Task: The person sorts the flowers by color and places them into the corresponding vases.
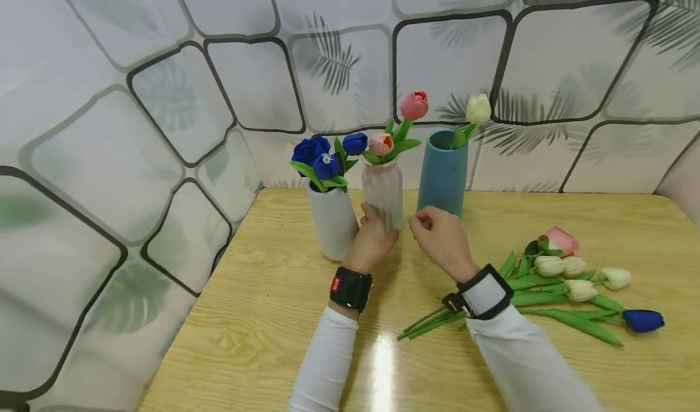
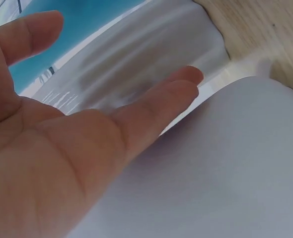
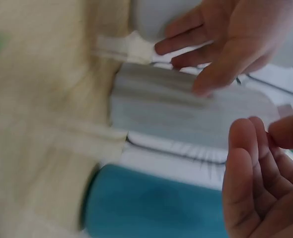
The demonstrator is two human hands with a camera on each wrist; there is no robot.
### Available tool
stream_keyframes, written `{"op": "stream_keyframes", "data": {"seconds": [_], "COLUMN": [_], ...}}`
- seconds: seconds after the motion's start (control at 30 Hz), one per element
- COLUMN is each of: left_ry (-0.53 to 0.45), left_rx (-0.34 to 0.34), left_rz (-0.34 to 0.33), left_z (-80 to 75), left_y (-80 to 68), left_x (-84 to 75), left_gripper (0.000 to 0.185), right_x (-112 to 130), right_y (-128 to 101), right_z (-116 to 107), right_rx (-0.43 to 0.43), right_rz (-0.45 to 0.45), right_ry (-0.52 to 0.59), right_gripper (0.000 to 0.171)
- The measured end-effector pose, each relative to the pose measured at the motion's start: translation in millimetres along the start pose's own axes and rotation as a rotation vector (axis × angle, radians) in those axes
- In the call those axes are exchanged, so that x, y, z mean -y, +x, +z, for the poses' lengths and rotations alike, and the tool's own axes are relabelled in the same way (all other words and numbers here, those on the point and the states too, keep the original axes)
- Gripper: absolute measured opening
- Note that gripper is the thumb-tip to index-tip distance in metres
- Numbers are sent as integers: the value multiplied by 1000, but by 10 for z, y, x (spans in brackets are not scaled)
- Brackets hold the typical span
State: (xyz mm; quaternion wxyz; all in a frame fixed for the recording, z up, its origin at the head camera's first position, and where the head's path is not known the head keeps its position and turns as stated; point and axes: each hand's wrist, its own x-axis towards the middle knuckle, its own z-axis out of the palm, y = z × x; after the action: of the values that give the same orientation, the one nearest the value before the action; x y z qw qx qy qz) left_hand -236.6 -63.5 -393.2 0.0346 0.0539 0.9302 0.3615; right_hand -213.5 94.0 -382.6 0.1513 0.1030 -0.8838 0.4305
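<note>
My left hand (image 1: 374, 240) reaches between a white vase (image 1: 332, 223) and a pale pink ribbed vase (image 1: 383, 188). In the left wrist view its fingers (image 2: 159, 106) extend along the ribbed vase (image 2: 151, 54), the thumb held apart. My right hand (image 1: 440, 239) is in front of the gap between the ribbed vase and a blue vase (image 1: 444, 172). Loosely curled, with the thumb near the fingertips, it shows nothing held in the right wrist view. Blue flowers (image 1: 310, 152) fill the white vase, two pink tulips (image 1: 414, 106) the ribbed one, and a white tulip (image 1: 478, 109) the blue one.
Several white tulips (image 1: 581, 290), a pink flower (image 1: 561, 241) and a blue tulip (image 1: 643, 320) lie on the wooden table (image 1: 257, 315) at right, stems running under my right wrist. A patterned wall covering (image 1: 344, 108) stands behind the vases and along the left.
</note>
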Motion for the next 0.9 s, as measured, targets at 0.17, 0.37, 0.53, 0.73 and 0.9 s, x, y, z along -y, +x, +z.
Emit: {"op": "stream_keyframes", "data": {"seconds": [0.17,0.37,0.53,0.73,0.9], "left_ry": [33,67,87,109,121], "left_rx": [-14,9,115,229,233], "left_rz": [5,7,-19,-27,-31], "left_z": [27,16,-48,-107,-88], "left_y": [-28,-61,-93,-106,-113], "left_x": [-36,-54,-95,-133,-116], "left_gripper": [87,81,63,52,55], "right_x": [-268,-474,-555,-683,-741], "right_y": [-307,-435,-416,-413,-449], "right_z": [-197,-455,-705,-892,-876], "right_rx": [48,112,215,328,475], "right_rz": [38,38,103,208,206], "right_ry": [-33,-145,-278,-399,-353], "right_gripper": [23,20,22,17,13]}}
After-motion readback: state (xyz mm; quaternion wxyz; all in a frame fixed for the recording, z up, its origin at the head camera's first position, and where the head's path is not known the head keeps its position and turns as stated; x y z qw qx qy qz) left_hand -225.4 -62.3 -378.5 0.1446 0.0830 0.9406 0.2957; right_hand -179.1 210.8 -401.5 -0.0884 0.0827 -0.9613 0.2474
